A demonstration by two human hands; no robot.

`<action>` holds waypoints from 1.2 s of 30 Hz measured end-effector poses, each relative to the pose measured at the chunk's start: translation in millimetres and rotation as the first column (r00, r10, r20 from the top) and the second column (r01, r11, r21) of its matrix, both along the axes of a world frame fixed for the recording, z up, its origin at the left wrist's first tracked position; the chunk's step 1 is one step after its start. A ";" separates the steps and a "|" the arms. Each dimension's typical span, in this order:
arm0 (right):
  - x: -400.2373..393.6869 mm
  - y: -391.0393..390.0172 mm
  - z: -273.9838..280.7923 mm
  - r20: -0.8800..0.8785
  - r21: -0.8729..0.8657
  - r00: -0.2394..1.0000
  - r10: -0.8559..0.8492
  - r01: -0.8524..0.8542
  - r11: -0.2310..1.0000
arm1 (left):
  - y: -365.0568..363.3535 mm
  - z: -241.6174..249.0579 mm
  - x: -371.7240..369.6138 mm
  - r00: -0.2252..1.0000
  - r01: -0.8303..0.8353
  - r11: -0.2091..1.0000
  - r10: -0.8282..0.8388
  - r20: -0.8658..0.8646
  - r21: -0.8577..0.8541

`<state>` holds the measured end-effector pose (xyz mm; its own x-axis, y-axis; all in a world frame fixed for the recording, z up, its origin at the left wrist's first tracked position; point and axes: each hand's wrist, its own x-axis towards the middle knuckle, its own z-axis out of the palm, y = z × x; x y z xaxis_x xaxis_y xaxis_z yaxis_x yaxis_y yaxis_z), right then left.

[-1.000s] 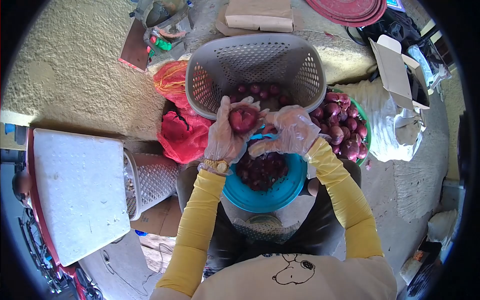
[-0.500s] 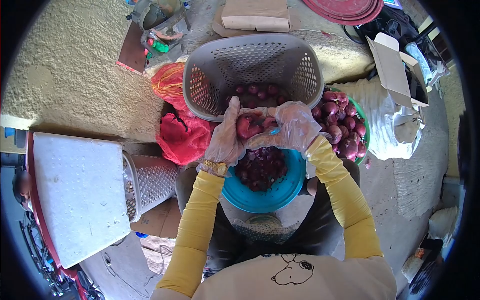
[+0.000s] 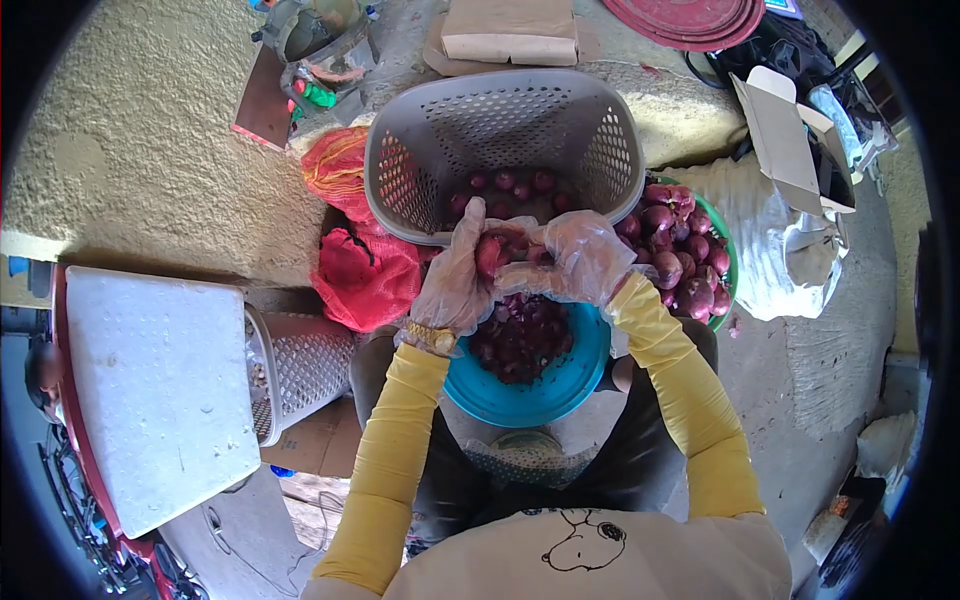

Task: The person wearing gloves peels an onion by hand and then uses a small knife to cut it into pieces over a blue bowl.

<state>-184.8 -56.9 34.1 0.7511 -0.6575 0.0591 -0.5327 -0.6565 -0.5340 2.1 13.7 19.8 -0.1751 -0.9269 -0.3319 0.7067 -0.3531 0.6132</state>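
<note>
My left hand [image 3: 450,285], in a clear plastic glove, is closed around a red onion [image 3: 491,256] above the blue basin. My right hand [image 3: 588,256], gloved the same way, is curled against the onion's right side. Whatever lies within its fingers is hidden. Below both hands, the blue basin [image 3: 520,408] holds a heap of dark red onion skins [image 3: 520,345]. Just beyond the hands stands a grey perforated basket [image 3: 500,110] with several red onions [image 3: 522,190] at its bottom. To the right, a green basket [image 3: 733,262] is piled with unpeeled red onions [image 3: 690,250].
A red mesh sack [image 3: 370,275] lies left of the grey basket. Farther left are a white foam board [image 3: 160,390] and a tipped light basket [image 3: 310,365]. On the right lie a white sack [image 3: 790,250] and an open cardboard box [image 3: 780,150]. A flat carton [image 3: 510,30] is at the back.
My right hand has turned and shifted slightly down over the onion. A small blue piece that showed by its fingers is now hidden. The left hand still holds the onion.
</note>
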 end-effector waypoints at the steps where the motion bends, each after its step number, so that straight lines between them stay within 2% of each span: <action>1: 0.3 2.1 -0.6 0.000 0.002 1.000 0.001 -0.001 1.000 | 0.9 -1.4 1.0 1.000 -0.012 1.000 0.012 0.026 -0.005; 4: 0.7 4.1 -1.1 0.005 -0.045 1.000 -0.009 0.009 0.999 | 1.7 1.1 2.8 1.000 0.001 1.000 -0.001 0.006 -0.014; 6: 1.8 4.2 -0.2 -0.109 -0.083 0.993 0.035 -0.045 0.996 | 1.3 6.6 -1.4 0.998 -0.059 0.998 0.059 0.028 0.011; 7: 2.6 3.5 2.8 -0.108 -0.084 0.993 0.037 -0.046 0.995 | 0.5 8.5 -2.4 0.992 -0.120 0.992 0.119 0.051 0.032; 9: 3.2 3.0 11.2 -0.082 0.030 0.996 0.030 -0.027 0.999 | -0.3 0.0 2.7 0.992 -0.128 0.990 0.128 0.015 0.049; 11: 0.8 3.0 14.0 -0.051 -0.003 0.999 0.001 -0.001 1.000 | -1.8 -10.3 6.1 0.990 -0.134 0.989 0.136 -0.021 0.067; 13: -1.7 3.0 10.4 -0.020 -0.034 0.999 -0.028 0.027 0.999 | -2.8 -13.7 5.9 0.987 -0.160 0.986 0.159 0.018 0.037; 15: -2.4 2.3 1.5 -0.044 -0.121 0.996 -0.074 0.068 0.990 | -2.7 -11.3 3.6 0.989 -0.148 0.988 0.147 0.013 0.046; 21: -0.9 2.0 14.3 -0.075 -0.036 0.996 -0.047 0.045 0.998 | 0.4 -1.3 -1.3 0.993 -0.119 0.992 0.118 0.019 0.031; 22: -0.1 1.6 10.1 -0.074 -0.037 0.996 -0.047 0.044 0.998 | 0.1 -0.8 -0.7 0.995 -0.103 0.994 0.103 0.001 0.032; 24: 2.3 2.4 -0.3 0.060 -0.081 0.998 -0.011 0.016 0.997 | 2.5 -3.7 1.1 0.996 -0.091 0.996 0.091 0.022 0.005; 28: 4.0 3.7 -1.4 0.007 -0.097 1.000 -0.009 0.010 0.995 | 1.2 -7.2 2.1 0.997 -0.080 0.997 0.080 0.019 -0.006; 30: 3.1 4.9 -9.0 0.065 -0.178 0.998 -0.005 0.016 0.984 | 2.6 -4.3 5.2 0.999 -0.048 0.999 0.048 -0.015 0.009; 32: 3.2 3.6 -7.0 0.027 -0.119 1.000 -0.007 0.010 0.993 | 3.4 -11.7 7.4 0.999 -0.017 1.000 0.018 -0.047 0.017; 33: 3.0 2.9 -5.5 -0.013 -0.059 1.000 -0.008 0.007 0.998 | 4.8 -30.0 7.6 0.997 -0.030 0.975 0.046 0.067 -0.219; 34: 3.0 4.0 -5.4 -0.013 -0.057 1.000 -0.008 0.007 0.998 | 5.8 -40.3 6.6 0.980 -0.014 0.898 0.099 0.171 -0.440; 35: 3.6 4.6 -5.2 -0.025 -0.084 1.000 -0.017 0.015 0.996 | 4.8 -50.0 7.4 0.980 -0.014 0.898 0.100 0.171 -0.441; 36: 4.4 5.3 -5.6 -0.037 -0.110 0.999 -0.026 0.022 0.994 | 3.7 -50.3 6.8 0.997 -0.073 0.936 0.082 0.013 -0.345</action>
